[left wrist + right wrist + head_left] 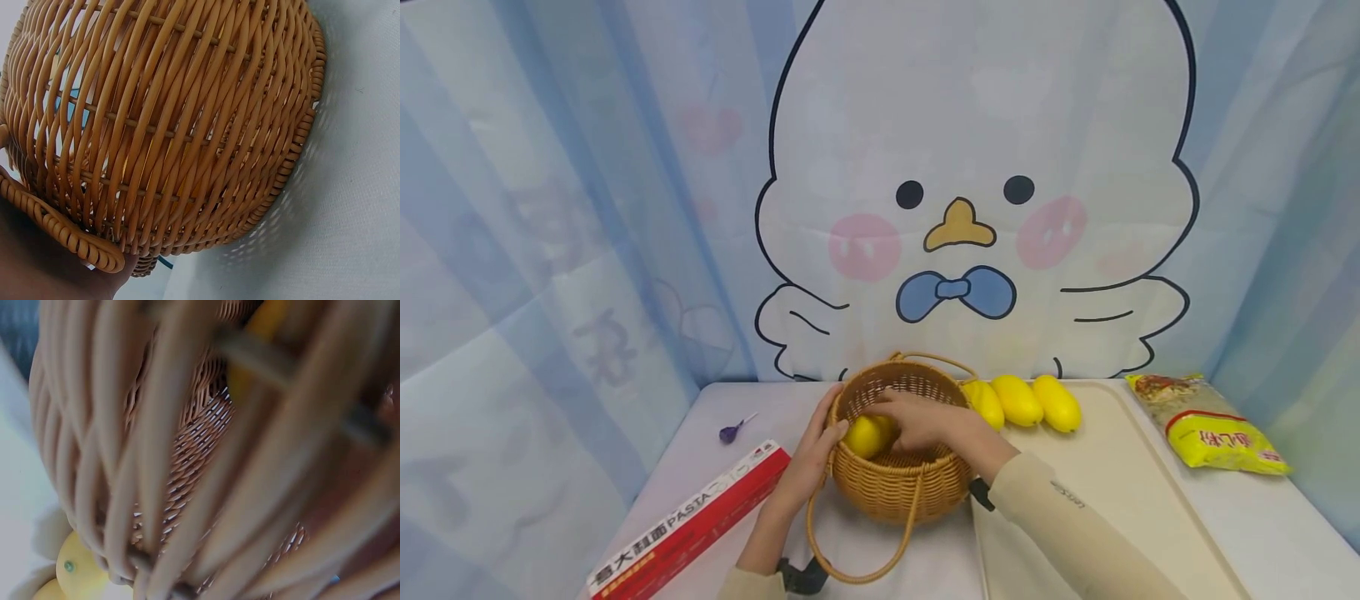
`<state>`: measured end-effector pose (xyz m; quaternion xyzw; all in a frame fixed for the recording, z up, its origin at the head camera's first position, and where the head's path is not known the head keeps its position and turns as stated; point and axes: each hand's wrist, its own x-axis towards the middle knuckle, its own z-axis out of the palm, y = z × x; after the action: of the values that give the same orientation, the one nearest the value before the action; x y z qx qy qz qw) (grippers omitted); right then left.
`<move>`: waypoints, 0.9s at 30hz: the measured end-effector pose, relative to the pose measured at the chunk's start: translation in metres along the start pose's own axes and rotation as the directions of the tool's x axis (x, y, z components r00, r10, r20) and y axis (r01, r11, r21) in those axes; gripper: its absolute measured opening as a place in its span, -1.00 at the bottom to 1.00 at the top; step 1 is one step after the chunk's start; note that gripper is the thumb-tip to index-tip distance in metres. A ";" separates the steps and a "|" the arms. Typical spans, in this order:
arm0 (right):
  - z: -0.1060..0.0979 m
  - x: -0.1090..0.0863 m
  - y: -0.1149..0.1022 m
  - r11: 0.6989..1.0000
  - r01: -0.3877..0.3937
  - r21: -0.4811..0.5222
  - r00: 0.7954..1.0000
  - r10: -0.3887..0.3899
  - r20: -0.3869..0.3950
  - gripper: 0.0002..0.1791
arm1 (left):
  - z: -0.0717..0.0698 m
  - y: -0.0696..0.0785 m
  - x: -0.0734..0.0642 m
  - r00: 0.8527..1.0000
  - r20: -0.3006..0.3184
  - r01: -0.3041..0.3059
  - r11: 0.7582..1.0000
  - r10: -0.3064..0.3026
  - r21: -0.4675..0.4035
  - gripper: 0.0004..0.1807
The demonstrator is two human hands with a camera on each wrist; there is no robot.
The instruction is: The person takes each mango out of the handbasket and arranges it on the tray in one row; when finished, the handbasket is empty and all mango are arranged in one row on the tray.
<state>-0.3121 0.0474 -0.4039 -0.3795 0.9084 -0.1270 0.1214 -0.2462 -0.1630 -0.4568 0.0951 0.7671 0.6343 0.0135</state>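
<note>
A round wicker basket (898, 492), tilted toward me, stands mid-table. My left hand (805, 462) grips its left rim; in the left wrist view the woven wall (181, 125) fills most of the picture, with part of that hand (56, 256) at lower left. My right hand (921, 421) reaches inside over the right rim, its fingers and thumb about a yellow oval fruit (867, 437). Part of this contact is hidden. Through the wicker, the right wrist view shows some yellow (240, 381) inside. Three more yellow fruits (1017, 401) lie behind the basket, to its right.
Beneath the row of fruit lies a cream tray (1090, 500). A yellow food packet (1213, 429) is at far right. On the left are a red and white pasta box (692, 521) and a purple lollipop (730, 433). One looped handle (868, 577) hangs toward me; curtains border the table.
</note>
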 end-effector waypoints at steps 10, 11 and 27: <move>-0.002 -0.003 0.000 0.999 -0.033 -0.003 0.999 0.033 0.016 -0.27 | -0.001 0.000 0.000 1.000 0.001 -0.004 1.000 0.004 -0.006 -0.38; -0.002 -0.003 0.000 0.999 -0.034 -0.006 0.999 0.034 0.019 -0.27 | -0.001 0.000 0.000 1.000 -0.001 -0.004 1.000 0.004 -0.004 -0.38; -0.004 -0.006 -0.003 0.993 -0.111 -0.028 0.994 0.112 0.013 -0.36 | 0.000 0.000 0.001 1.000 -0.001 -0.012 1.000 0.012 -0.016 -0.36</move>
<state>-0.3073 0.0502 -0.3984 -0.3307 0.9288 -0.1049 0.1299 -0.2470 -0.1634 -0.4567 0.0992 0.7614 0.6406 0.0103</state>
